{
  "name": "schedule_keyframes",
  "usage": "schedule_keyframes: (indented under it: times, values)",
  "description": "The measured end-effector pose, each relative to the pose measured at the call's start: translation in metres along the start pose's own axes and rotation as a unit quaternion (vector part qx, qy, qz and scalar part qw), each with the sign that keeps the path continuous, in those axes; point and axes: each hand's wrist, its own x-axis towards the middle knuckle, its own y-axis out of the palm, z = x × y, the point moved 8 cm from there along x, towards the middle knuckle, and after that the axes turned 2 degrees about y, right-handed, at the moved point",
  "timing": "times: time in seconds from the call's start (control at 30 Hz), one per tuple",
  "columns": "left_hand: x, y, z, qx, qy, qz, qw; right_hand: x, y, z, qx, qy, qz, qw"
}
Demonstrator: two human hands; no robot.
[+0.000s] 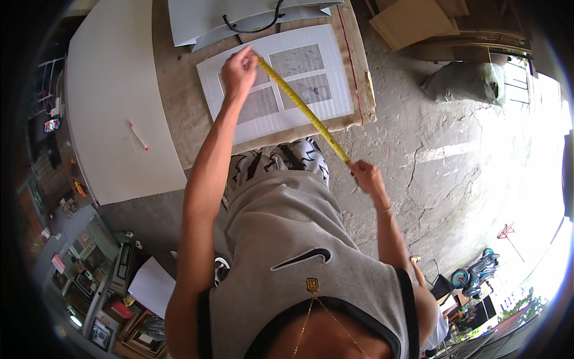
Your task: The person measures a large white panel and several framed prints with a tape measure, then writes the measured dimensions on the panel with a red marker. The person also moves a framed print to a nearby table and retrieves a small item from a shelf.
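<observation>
A yellow tape measure (305,110) is stretched slantwise between my hands. Its far end is pinched in the fingers of my left hand (240,72), above the upper left part of a white mat board (342,90). My right hand (368,178) is closed around the near end, past the table's edge and over the floor; whether a case sits inside it is hidden. Several grey rectangular panels (299,58) are set in the mat board, which lies flat under the tape.
A large white sheet (113,90) covers the table's left side, with a red-and-white pen (139,135) on it. Behind the mat board lies a pale paper bag (203,18) with a black cord handle. A covered bundle (466,82) and cardboard (412,24) lie at far right.
</observation>
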Motion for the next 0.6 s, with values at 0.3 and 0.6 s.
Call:
schedule_keyframes:
  times: [0.3, 0.6]
  values:
    - [0.036, 0.069, -0.05, 0.151, 0.269, -0.034, 0.95, -0.047, 0.088, 0.029, 0.21, 0.105, 0.024, 0.972]
    - [0.024, 0.066, -0.063, 0.137, 0.268, -0.051, 0.952, -0.039, 0.091, 0.021, 0.212, 0.115, 0.029, 0.97]
